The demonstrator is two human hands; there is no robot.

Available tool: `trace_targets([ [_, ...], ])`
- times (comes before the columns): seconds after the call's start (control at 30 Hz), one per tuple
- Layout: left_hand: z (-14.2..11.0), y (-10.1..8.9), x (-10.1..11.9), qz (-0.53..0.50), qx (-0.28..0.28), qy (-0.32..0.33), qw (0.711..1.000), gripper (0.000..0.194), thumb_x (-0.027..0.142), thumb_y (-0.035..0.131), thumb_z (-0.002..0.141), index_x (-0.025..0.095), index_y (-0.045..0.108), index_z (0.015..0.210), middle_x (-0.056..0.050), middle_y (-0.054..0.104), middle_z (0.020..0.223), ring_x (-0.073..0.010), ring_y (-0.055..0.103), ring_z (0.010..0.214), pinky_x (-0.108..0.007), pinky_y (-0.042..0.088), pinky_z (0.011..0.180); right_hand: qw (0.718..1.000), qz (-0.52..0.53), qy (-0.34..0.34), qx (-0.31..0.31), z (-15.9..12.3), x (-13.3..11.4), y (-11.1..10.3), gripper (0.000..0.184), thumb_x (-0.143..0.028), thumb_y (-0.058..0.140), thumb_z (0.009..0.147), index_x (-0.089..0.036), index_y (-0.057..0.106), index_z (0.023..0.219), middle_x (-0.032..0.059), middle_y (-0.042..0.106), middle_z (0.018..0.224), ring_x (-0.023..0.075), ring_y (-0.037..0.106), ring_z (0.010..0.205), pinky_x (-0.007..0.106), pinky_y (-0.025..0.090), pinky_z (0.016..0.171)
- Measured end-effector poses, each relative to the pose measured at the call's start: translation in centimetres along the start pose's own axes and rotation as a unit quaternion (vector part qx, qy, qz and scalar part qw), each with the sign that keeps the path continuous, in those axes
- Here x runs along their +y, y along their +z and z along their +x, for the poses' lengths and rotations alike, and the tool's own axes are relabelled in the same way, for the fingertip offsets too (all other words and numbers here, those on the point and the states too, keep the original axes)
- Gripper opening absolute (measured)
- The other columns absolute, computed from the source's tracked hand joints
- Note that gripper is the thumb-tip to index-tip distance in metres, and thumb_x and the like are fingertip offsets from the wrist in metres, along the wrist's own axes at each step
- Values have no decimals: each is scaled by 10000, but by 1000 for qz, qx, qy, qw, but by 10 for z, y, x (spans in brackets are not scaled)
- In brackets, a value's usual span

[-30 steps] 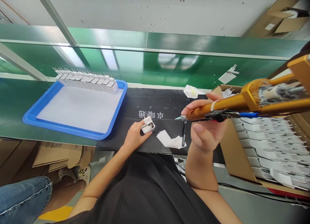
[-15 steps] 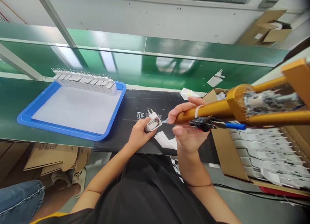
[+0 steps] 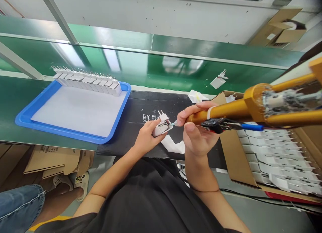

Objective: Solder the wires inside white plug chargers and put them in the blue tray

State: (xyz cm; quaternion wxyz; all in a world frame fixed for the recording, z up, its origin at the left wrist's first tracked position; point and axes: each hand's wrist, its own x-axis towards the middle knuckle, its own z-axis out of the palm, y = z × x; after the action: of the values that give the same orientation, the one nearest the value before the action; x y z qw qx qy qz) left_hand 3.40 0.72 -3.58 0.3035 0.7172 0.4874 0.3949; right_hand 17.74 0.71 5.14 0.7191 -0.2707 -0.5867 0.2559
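Your L hand [image 3: 147, 137] has its fingers clamped on a white plug [image 3: 161, 129]: thumb on the near side, index on the far side, gap btwn them just the plug's width. Plug's held up over the mat [image 3: 138, 103], about mid-tabletop [image 3: 12, 98], tilted w/ its open end facing R; prong cap [image 3: 164, 117] sits off at the far edge, prongs up & away from you, some innards showing in the opening.

Your R hand [image 3: 197, 134] is closed round the front of the gold gun [image 3: 226, 112]. Index lies along the barrel near the nozzle [image 3: 174, 124], thumb's below, close to the black switch [image 3: 213, 124]; can't tell if it's pressing. Other R fingers are partly hidden behind the gun. Nozzle tip's right at the plug's opening; can't tell whether it touches the inside wall. Your two hands are near each other, not touching AFAICT.

Paper [image 3: 173, 145] lies on the mat just below/btwn your hands; crumpled tissue [image 3: 197, 96] is up past the R hand. To the L, blue tray [image 3: 21, 120] w/ a white sheet [image 3: 77, 108] & a row of plugs [image 3: 88, 82] along its far side, prongs up. To the R, cardboard box [image 3: 233, 155] w/ more plugs [image 3: 281, 159] in rows. One loose plug [image 3: 217, 82] lies on the green strip [image 3: 141, 68] at the back.
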Motion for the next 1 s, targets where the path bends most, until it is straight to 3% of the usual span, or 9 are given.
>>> trace_targets([
  [0.33, -1, 4, -7, -28, 10, -17, 999, 494, 353, 781, 796, 216, 651, 1252, -91, 723, 1186, -259, 688, 1076, -395, 554, 977, 999, -14, 31, 4, -1, -4, 1, 392, -436, 766, 781, -386, 596, 1131, -7, 631, 815, 150, 532, 572, 329, 477, 497],
  [0.53, 2, 18, -9, -176, -29, -101, 979, 410, 299, 733, 826, 181, 648, 1210, -68, 750, 1130, -223, 713, 1000, -348, 595, 893, 1000, 9, 25, -14, -1, -4, 3, 423, -390, 772, 774, -384, 592, 1157, -15, 636, 838, 145, 542, 592, 330, 490, 519],
  [0.63, 6, 23, -3, -223, -38, -97, 969, 430, 255, 730, 814, 179, 629, 1224, -51, 755, 1114, -219, 713, 1023, -327, 593, 905, 999, 28, 14, -33, -1, -3, 5, 443, -375, 768, 777, -381, 584, 1180, -19, 639, 849, 139, 538, 594, 330, 496, 512],
  [0.8, 12, 28, 9, -198, -30, -94, 975, 353, 294, 762, 797, 192, 648, 1115, -32, 749, 1032, -227, 712, 965, -314, 604, 844, 999, 29, 13, -45, -1, -6, 9, 435, -357, 744, 797, -369, 576, 1197, -17, 638, 853, 151, 539, 603, 354, 499, 517],
  [1.0, 12, 37, 8, -230, -13, -55, 971, 291, 335, 719, 847, 192, 622, 1082, -12, 694, 941, -200, 681, 903, -275, 587, 794, 999, 17, 23, -31, -1, -6, 11, 415, -394, 752, 785, -380, 585, 1164, -16, 636, 826, 148, 535, 591, 352, 517, 530],
])
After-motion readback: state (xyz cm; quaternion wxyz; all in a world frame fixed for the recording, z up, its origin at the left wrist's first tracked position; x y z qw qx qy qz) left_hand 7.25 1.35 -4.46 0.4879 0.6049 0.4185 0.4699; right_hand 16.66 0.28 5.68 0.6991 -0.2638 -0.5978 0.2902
